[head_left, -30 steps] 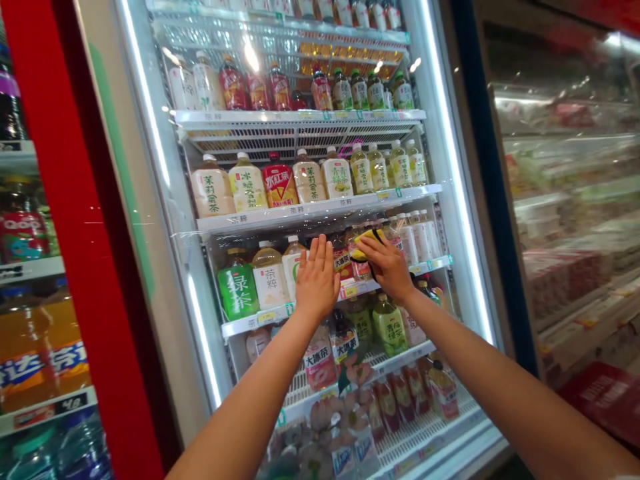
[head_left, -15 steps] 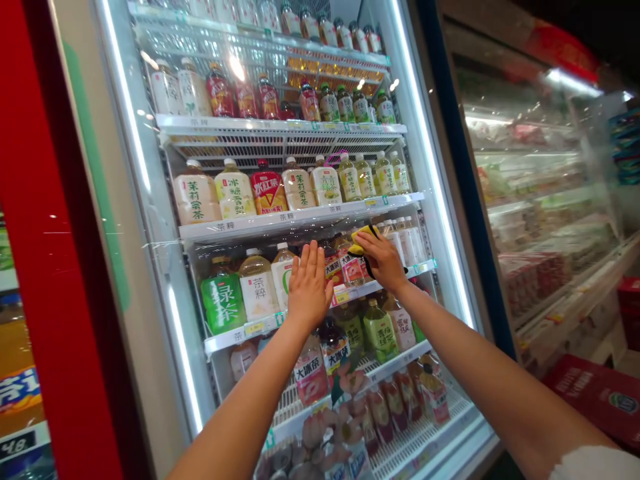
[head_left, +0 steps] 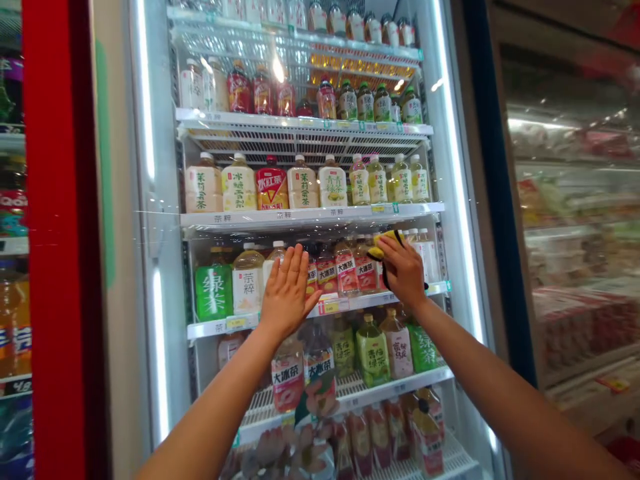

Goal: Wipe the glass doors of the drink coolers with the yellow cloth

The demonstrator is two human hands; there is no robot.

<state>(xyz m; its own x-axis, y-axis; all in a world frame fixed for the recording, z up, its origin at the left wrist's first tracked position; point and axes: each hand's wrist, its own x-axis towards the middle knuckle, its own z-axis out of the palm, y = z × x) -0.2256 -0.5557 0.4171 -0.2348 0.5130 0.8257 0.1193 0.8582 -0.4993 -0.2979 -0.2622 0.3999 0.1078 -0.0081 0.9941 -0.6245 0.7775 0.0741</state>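
Indoors, glass door (head_left: 320, 231), yellow cloth (head_left: 387, 244), lit shelves (head_left: 311, 217)

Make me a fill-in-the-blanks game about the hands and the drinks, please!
The right hand holds a cloth coloured black and ____.
The left hand holds ____.
On the shelf just above the hands, the red bottle has a ____ cap.

Missing words: yellow; nothing; red.

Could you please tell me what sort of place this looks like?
Probably a supermarket or convenience store: a lit, glass-fronted cooler holds rows of bottled drinks, a price label shows at the left edge, and a second lit display case stands on the right.
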